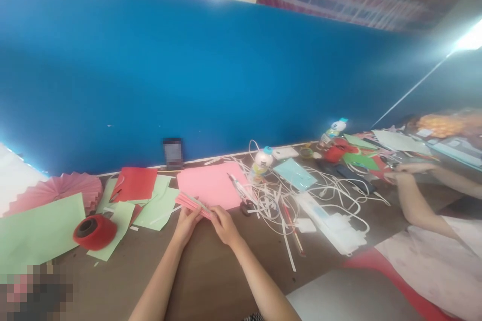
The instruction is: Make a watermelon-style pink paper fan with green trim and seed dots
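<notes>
Between my two hands is a narrow stack of folded pink paper [191, 202], held just above the front edge of a large pink sheet [211, 183]. My left hand [187, 224] grips its lower left side, with the thumb on top. At the right end of the folded paper, my right hand [223, 223] pinches it between thumb and fingers. The undersides of both hands' fingers are partly hidden. A pair of scissors [246, 207] lies right of the pink sheet, close to my right hand.
Left are a red tape dispenser [96, 231], green sheets [41, 235], red paper [135, 183] and a pleated pink fan [71, 190]. Right are tangled white cables, paper strips, a bottle [262, 163] and a white power strip [331, 225]. A co-worker's arms [417, 200] reach in from the right.
</notes>
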Demonstrator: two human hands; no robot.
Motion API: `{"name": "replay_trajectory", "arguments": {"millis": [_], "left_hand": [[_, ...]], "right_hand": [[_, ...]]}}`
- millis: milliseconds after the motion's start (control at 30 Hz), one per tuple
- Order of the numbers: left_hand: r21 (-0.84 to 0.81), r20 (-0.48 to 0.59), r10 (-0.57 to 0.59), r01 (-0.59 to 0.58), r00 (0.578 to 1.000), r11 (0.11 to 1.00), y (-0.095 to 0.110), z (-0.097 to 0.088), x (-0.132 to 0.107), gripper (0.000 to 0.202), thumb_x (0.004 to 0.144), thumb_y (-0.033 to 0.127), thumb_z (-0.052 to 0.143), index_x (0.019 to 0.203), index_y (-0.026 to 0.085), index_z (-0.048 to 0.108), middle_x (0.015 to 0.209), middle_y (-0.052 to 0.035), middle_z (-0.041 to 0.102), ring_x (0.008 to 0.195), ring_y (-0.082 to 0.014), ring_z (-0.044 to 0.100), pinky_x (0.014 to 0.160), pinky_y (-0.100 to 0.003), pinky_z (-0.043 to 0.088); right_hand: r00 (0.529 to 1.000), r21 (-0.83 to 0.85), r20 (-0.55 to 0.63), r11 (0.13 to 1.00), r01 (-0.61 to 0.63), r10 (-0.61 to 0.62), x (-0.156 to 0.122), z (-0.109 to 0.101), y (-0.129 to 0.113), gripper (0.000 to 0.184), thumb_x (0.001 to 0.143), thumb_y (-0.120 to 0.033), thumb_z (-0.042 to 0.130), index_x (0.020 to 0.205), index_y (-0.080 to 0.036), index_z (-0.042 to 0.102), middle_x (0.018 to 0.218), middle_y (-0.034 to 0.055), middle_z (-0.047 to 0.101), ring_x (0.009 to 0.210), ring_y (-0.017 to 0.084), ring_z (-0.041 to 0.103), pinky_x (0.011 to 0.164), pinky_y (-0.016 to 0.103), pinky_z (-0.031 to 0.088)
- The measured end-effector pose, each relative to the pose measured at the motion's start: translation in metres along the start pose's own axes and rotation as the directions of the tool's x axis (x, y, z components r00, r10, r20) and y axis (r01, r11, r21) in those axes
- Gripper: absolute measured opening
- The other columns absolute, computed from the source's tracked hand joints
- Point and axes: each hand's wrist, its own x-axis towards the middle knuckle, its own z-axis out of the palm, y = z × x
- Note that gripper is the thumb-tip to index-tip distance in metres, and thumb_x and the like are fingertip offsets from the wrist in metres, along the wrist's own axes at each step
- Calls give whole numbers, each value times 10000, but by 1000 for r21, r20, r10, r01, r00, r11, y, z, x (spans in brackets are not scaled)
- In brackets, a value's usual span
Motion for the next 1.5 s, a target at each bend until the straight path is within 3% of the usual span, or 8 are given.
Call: {"name": "replay_trajectory", "arguments": {"millis": [133,300,467,667,1033,1200,1333,1500], "left_hand": [[44,5,0,0,1000,999,6,4,-1,430,672,254,692,1048,168,501,952,-102,628,947,-245,587,843,-413,451],[98,30,-69,66,997,993,16,4,-1,364,691,292,669,1014,158,569,1016,-131,611,1012,-276,541,838,-379,442],[43,160,-222,217,962,975,15,3,-1,279,719,269,624,975,167,589,775,-77,600,758,-201,579,667,-310,462],[70,243,-361,355,900,932,16,4,-4,185,753,332,565,828,163,566,647,-6,495,463,-69,411,439,-202,300],[555,229,-366,188,902,810,33,5,-6,326,828,450,430,764,157,558,501,21,471,416,-79,401,383,-185,246],[655,253,-229,8,940,755,44,-1,-5,338,739,331,588,1049,197,578,881,-40,626,733,-151,557,648,-246,438],[669,45,-7,-25,999,743,46,-12,-1,293,730,326,589,999,214,620,1045,-56,610,946,-213,549,794,-286,434],[506,-260,149,3,954,863,43,-17,2,401,655,358,668,1005,177,588,947,-62,633,802,-190,601,757,-302,463]], "right_hand": [[991,89,-119,995,-44,54,11,2,1,238,863,-233,376,749,-179,578,775,48,582,780,159,541,713,284,434],[948,347,-237,930,-123,214,39,11,8,159,790,-309,501,826,-183,592,856,56,586,806,162,551,696,283,452],[934,648,-20,716,-260,357,52,27,23,305,805,-411,461,972,-177,562,715,33,586,597,143,548,516,259,447],[905,779,152,516,-357,397,53,30,29,316,706,-298,631,997,-204,552,883,49,612,736,162,577,568,243,448],[833,854,169,343,-391,527,55,25,27,223,701,-324,640,871,-188,594,687,-3,550,562,101,480,495,214,378],[832,890,89,331,-313,547,58,20,27,109,706,-272,656,740,-177,616,541,-50,451,454,48,352,434,185,294],[834,931,19,293,-215,552,60,14,30,68,738,-254,621,779,-200,620,748,6,566,628,89,482,503,196,362],[845,926,57,287,-243,531,59,13,31,213,703,-228,649,914,-236,617,875,16,584,698,105,512,541,210,397]]}}
